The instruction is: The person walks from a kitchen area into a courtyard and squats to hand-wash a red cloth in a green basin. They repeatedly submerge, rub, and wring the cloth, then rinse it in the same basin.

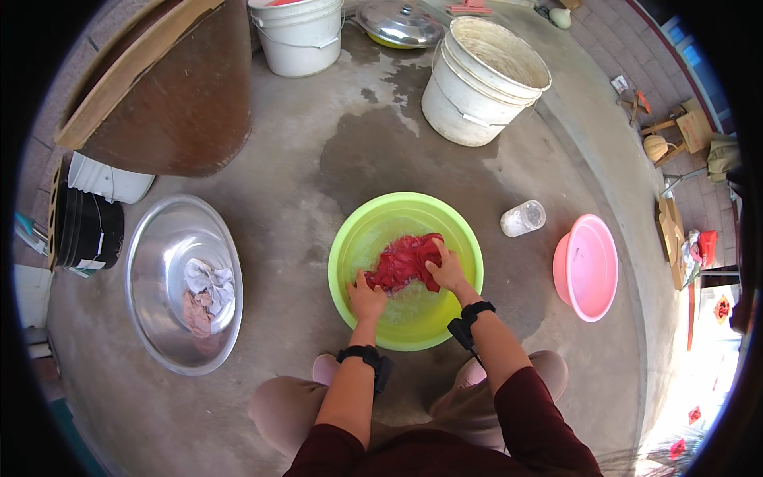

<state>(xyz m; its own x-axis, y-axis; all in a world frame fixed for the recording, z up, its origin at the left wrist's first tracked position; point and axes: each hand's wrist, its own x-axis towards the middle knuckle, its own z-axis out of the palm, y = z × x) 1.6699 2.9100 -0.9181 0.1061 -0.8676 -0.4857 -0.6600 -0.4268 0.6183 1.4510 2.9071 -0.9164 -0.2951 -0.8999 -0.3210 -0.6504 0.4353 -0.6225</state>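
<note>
A lime-green plastic basin with water in it stands on the concrete floor in front of me. A wet red cloth is spread across the water, somewhat bunched. My right hand grips the cloth's upper right part between thumb and fingers. At the cloth's lower left end, my left hand has its fingertips on or beside the fabric; whether they pinch it is unclear. Both wrists wear black straps with small devices.
A steel basin with light cloths lies left. Right are a clear plastic jar and a pink basin. White buckets, a lidded metal pan and a large brown vat stand further off. The floor beyond the green basin is wet.
</note>
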